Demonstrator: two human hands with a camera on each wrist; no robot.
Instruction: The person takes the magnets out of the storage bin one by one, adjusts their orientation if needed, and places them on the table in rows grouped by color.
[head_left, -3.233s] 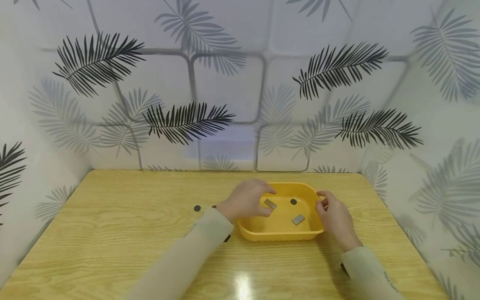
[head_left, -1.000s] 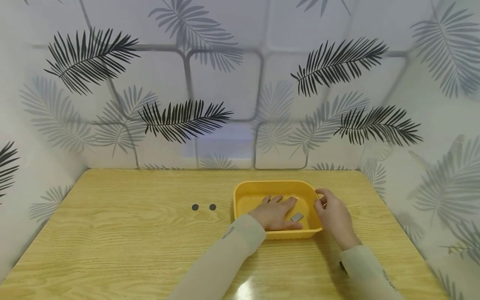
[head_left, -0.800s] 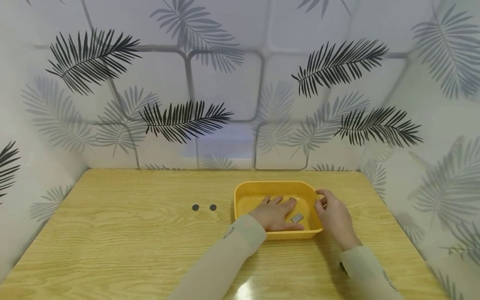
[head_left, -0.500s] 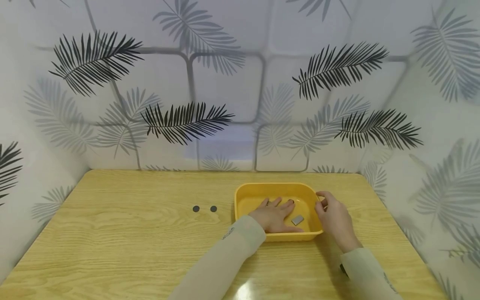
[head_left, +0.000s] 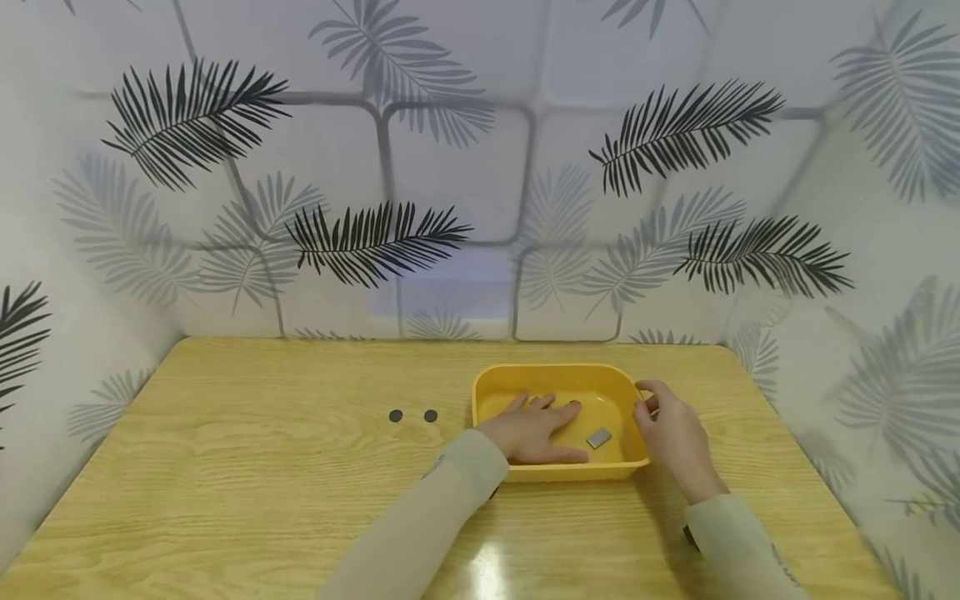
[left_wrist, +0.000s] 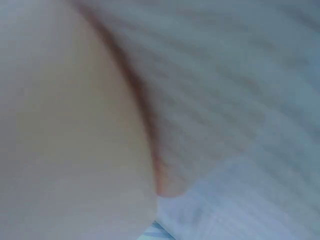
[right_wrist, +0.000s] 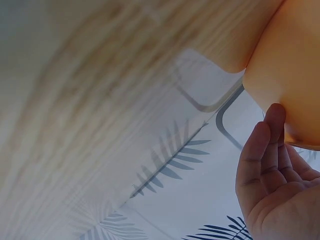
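A yellow plastic tray (head_left: 577, 473) stands at the right of the table. Inside it my left hand (head_left: 531, 432) lies with fingers spread over the floor, thumb near the front wall. Just right of the thumb is a small grey rectangular block (head_left: 598, 437). A dark spot (head_left: 575, 403) peeks out at a fingertip; whatever else lies beneath the palm is hidden. My right hand (head_left: 677, 437) pinches the tray's right rim, and in the right wrist view its fingers (right_wrist: 275, 120) press the outer wall. The left wrist view is a blur of skin and surface.
Two dark round discs (head_left: 413, 416) lie side by side on the wooden table (head_left: 262, 467), left of the tray. Leaf-patterned walls (head_left: 450, 183) enclose the table at the back and both sides.
My left hand went from curled above the tray's left part to spread flat inside, covering a second grey block, then slid slightly left. My right hand stayed at the rim.
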